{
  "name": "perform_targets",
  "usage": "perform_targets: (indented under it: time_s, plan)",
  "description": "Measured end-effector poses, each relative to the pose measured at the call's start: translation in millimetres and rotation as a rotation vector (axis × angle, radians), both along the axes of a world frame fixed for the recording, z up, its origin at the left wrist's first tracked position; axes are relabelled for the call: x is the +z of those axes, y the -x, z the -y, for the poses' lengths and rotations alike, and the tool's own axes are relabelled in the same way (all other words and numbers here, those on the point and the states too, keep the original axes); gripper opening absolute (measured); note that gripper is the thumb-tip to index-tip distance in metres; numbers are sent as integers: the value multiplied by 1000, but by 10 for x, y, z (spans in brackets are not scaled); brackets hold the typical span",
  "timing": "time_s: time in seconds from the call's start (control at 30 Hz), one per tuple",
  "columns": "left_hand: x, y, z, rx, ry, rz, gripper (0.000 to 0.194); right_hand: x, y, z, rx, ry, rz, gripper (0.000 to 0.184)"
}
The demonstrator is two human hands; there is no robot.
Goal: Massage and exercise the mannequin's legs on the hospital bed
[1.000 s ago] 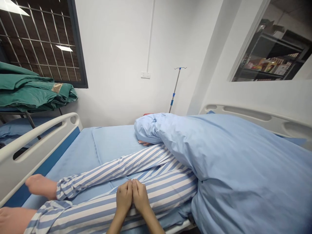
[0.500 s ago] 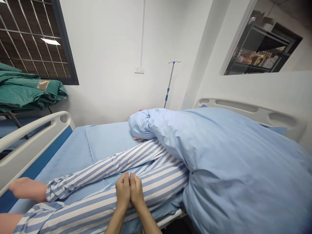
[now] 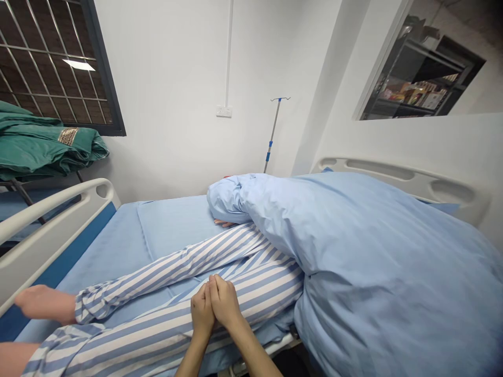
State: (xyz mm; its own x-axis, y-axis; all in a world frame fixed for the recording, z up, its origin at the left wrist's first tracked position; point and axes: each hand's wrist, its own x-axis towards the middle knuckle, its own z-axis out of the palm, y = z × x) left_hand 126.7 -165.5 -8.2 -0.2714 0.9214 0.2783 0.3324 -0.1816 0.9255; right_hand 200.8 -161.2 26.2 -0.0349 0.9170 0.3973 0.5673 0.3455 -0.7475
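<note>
My left hand [image 3: 203,311] and my right hand [image 3: 223,301] are closed and pressed against each other, the right slightly higher, with no object showing between them. They are over the near leg of blue-and-white striped pyjama trousers [image 3: 267,287], worn by a figure lying on the bed [image 3: 128,225]. Whether my hands touch the cloth, I cannot tell. The bare feet [image 3: 45,303] point left. A light blue quilt [image 3: 365,246] is heaped over the upper body, hiding it and the head. From under its edge, fingers of a hand [image 3: 223,223] stick out.
A cream footboard [image 3: 58,207] rises at the left and a headboard [image 3: 393,170] at the right. Behind the bed stands a drip pole [image 3: 271,141] against the wall. Green folded cloth [image 3: 43,144] lies at the far left below a barred window [image 3: 47,63].
My hands have shifted slightly right and come closer together, the right turning over toward the left. The quilt and the figure's legs have not moved.
</note>
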Motion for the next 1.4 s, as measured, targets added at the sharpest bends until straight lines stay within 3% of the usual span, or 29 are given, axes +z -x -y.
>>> perform_targets:
  time_s: [0.1,0.37,0.47,0.63,0.7,0.97,1.1,1.27,1.4]
  plan:
    - [-8,-11,15,-14,0,-22,36,18,-69,13,16,-26,99,35]
    - [8,-23,17,-22,-1,-31,34,-205,-118,-28,84,10,-76,38]
    - [108,-67,12,-21,-9,16,35,-183,-140,-39,125,18,-173,37]
    - [409,-290,35,-25,-96,169,36,-174,-173,-65,139,34,-389,36]
    - [452,-371,24,-17,-96,219,36,-176,-196,-74,124,49,-460,36]
    - [70,-346,-74,44,-24,48,35,-181,-214,-75,40,20,-491,35]
    - [54,-332,-77,36,-32,32,36,-123,-216,-76,22,36,-423,37]
    - [71,-341,-69,-43,-32,7,38,33,-366,-65,42,-6,-121,39]
    - [52,-358,-61,-52,-28,-36,40,3,-434,-58,22,-26,-46,41]
